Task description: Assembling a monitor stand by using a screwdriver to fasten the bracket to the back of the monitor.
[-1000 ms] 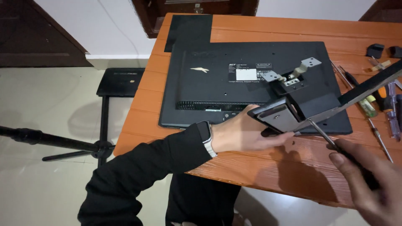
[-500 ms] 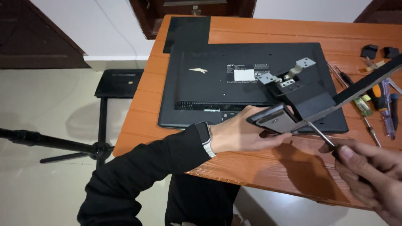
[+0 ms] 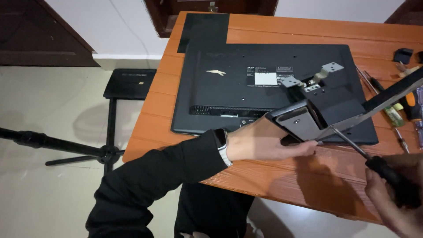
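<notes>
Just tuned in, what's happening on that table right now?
A person is working on a monitor stand above a black monitor that lies face down on an orange wooden table. The left hand grips the stand's base from below. The right hand holds a black-handled screwdriver with its tip against the underside of the base. More screwdrivers lie at the table's right edge. A tripod stands on the floor to the left.
</notes>
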